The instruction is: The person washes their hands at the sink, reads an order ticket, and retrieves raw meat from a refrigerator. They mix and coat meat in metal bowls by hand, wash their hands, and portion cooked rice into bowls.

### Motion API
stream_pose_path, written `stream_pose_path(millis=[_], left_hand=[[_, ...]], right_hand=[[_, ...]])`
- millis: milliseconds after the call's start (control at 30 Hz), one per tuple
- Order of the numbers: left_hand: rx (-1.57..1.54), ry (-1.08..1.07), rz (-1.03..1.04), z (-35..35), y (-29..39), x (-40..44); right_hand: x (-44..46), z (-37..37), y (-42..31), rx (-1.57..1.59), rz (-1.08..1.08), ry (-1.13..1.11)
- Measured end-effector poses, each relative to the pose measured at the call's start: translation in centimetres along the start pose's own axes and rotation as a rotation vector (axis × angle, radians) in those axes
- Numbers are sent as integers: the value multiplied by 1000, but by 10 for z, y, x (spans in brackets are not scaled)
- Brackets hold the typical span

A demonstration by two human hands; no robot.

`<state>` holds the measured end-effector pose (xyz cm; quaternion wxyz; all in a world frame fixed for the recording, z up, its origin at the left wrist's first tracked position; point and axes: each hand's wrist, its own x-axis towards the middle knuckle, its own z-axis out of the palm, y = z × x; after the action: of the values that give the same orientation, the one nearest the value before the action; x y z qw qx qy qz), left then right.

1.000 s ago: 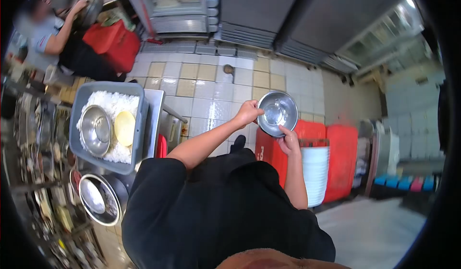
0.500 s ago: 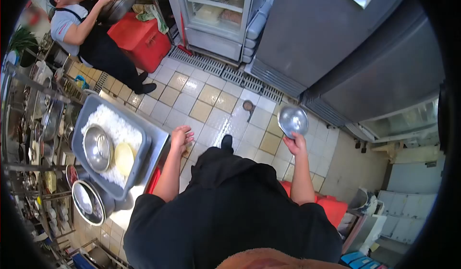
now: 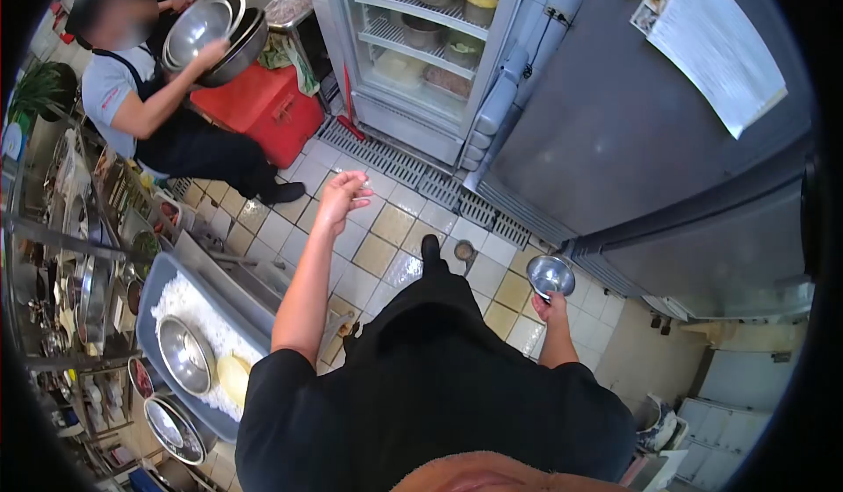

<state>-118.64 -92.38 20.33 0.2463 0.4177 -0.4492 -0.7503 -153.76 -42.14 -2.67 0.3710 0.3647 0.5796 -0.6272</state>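
My right hand grips the rim of a small shiny metal bowl, low over the tiled floor on the right. Out in front, my left hand is raised above the floor with loosely bent, parted fingers and nothing visible in it. To the left of that arm is a grey plastic tub heaped with white, grainy stuff, perhaps ice or rice. Inside it sit a metal bowl and a pale yellow round thing, partly hidden by my sleeve.
A co-worker stands at the upper left, holding large metal bowls beside a red bin. Ahead, a glass-front fridge holds several bowls. Grey steel cabinets line the right; a floor grate runs along their foot.
I have moved forward, nearer the fridge and cabinets. My left hand has swung up and forward; the bowl in my right hand sits lower. The co-worker's bowls have shifted and now show their insides.
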Motion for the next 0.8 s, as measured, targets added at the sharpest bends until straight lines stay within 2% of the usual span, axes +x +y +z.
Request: stream_pose_path(millis=[100, 300, 567, 667, 700, 767, 800], left_hand=[[38, 35, 22, -9, 41, 61], [127, 134, 45, -25, 131, 152], [216, 100, 103, -83, 212, 269], [332, 170, 245, -82, 274, 330], [341, 132, 399, -96, 286, 382], [581, 233, 691, -102, 328, 462], [571, 305, 774, -84, 357, 461]], right_hand=[[31, 81, -11, -63, -30, -102], [62, 234, -21, -51, 89, -267], [29, 404, -39, -312, 55, -343], [13, 437, -30, -275, 12, -385], [4, 446, -24, -241, -1, -353], [-19, 460, -6, -129, -41, -306], [-37, 465, 2, -67, -66, -277]])
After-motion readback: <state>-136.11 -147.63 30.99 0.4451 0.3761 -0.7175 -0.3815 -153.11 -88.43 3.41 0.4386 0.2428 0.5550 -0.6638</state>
